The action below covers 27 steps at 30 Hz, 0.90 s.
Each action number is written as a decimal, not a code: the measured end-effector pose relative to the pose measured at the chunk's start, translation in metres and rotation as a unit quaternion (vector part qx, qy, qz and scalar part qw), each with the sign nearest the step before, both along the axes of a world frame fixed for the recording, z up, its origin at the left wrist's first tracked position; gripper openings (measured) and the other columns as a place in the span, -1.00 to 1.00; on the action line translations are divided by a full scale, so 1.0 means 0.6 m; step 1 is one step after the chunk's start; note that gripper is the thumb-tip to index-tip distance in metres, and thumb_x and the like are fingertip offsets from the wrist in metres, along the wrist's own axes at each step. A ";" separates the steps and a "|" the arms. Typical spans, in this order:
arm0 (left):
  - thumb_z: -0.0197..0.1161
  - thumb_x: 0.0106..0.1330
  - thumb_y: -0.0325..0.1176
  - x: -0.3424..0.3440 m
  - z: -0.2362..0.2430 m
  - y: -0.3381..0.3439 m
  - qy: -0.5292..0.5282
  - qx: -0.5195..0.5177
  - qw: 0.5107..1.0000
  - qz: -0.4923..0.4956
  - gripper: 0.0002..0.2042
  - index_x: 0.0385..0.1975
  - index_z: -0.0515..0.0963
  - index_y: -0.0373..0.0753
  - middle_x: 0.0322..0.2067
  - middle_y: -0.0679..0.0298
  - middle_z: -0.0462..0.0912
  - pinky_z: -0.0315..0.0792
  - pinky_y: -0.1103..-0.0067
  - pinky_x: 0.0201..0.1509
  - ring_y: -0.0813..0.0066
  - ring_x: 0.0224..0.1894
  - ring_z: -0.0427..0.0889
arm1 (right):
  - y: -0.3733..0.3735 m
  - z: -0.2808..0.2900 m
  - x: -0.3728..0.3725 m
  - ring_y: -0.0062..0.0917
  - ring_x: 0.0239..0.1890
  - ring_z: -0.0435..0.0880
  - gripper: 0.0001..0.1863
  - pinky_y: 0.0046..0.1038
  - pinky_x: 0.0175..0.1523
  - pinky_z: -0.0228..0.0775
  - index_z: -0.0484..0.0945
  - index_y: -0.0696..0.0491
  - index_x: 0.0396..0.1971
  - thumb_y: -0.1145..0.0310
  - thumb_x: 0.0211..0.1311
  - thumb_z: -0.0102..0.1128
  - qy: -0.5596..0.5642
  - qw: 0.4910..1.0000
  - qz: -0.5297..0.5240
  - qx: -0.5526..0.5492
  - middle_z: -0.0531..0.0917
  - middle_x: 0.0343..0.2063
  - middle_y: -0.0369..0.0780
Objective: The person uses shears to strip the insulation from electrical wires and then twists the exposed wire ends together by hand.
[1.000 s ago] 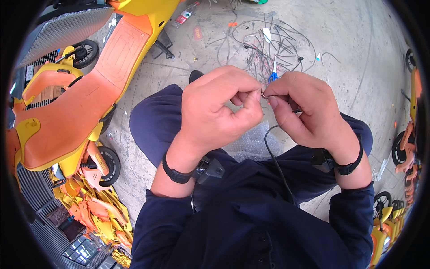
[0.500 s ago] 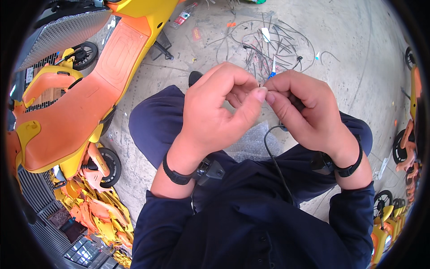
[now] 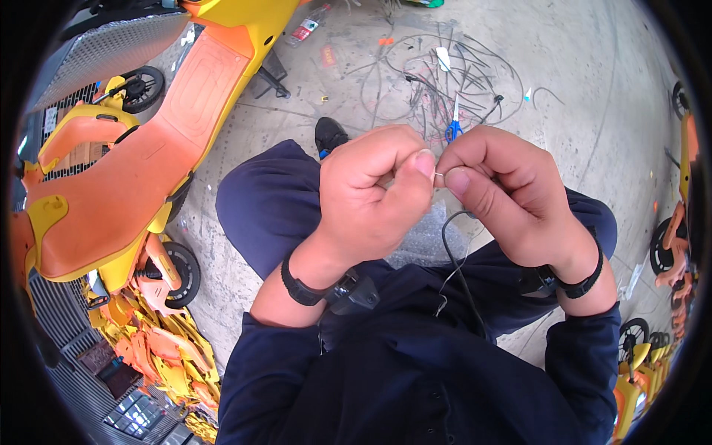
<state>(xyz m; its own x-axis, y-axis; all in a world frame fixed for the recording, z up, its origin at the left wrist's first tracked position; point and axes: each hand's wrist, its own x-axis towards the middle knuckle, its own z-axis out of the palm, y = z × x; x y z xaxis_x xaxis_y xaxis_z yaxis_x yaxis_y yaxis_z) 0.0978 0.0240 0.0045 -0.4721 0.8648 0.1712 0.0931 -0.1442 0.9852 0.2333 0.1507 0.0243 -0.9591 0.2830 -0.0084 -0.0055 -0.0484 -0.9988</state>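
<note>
My left hand (image 3: 374,200) and right hand (image 3: 504,196) are raised over my lap, their thumbs and forefingers pinched close together on a thin pale wire (image 3: 438,175) that spans the small gap between them. A black cable (image 3: 463,285) runs from beneath my right hand down across my dark trousers, with a loose thin pale strand (image 3: 443,298) dangling beside it. Behind and below the hands lies crumpled bubble wrap (image 3: 415,245). Blue-handled scissors (image 3: 453,131) lie on the floor just beyond my fingers.
An orange and yellow scooter body (image 3: 133,208) stands close at left, above piled yellow and orange panels (image 3: 167,356). Cut cables (image 3: 463,74) and a bottle (image 3: 302,30) lie on the floor ahead. More scooters (image 3: 667,248) line the right side. My black shoe (image 3: 330,137) shows ahead.
Both hands have moved lower and a little to the right, still pinched together, uncovering my shoe and the scissors. A thin pale strand now hangs visibly over my lap.
</note>
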 end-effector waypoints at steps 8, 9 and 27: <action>0.01 0.36 -0.48 0.012 0.004 0.001 -0.225 0.062 0.972 -0.013 -0.77 -0.58 0.40 -0.34 -0.57 0.24 0.48 0.38 0.64 -0.52 0.58 -0.65 0.46 | 0.002 0.001 -0.002 -0.78 -0.37 0.54 -0.91 -0.69 -0.27 0.36 0.49 0.19 -0.25 0.54 0.38 -0.02 0.054 0.998 0.008 -0.041 0.63 -0.44 -0.30; 0.00 0.37 -0.47 0.014 0.008 0.001 -0.255 0.062 0.965 -0.003 -0.76 -0.58 0.40 -0.34 -0.58 0.23 0.48 0.38 0.63 -0.53 0.57 -0.66 0.46 | 0.002 0.001 -0.002 -0.78 -0.37 0.54 -0.91 -0.69 -0.27 0.36 0.49 0.19 -0.25 0.54 0.38 -0.02 0.054 0.998 0.008 -0.042 0.63 -0.44 -0.30; -0.05 0.39 -0.39 0.001 0.016 -0.002 -0.370 0.041 0.928 -0.023 -0.72 -0.60 0.36 -0.35 -0.63 0.17 0.43 0.37 0.54 -0.61 0.38 -0.70 0.47 | 0.008 0.001 0.000 -0.76 -0.45 0.43 -0.91 -0.67 -0.33 0.29 0.53 0.18 -0.25 0.53 0.34 0.04 0.052 0.999 -0.004 0.010 0.56 -0.46 -0.34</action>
<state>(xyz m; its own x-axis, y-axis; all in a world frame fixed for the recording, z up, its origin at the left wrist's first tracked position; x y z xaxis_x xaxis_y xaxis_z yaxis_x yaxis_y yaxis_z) 0.0981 0.0230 0.0142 -0.4492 0.8854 -0.1194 -0.6132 -0.2083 0.7620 0.2333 0.1555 0.0250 -0.9522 0.2894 0.0974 -0.1103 -0.0283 -0.9935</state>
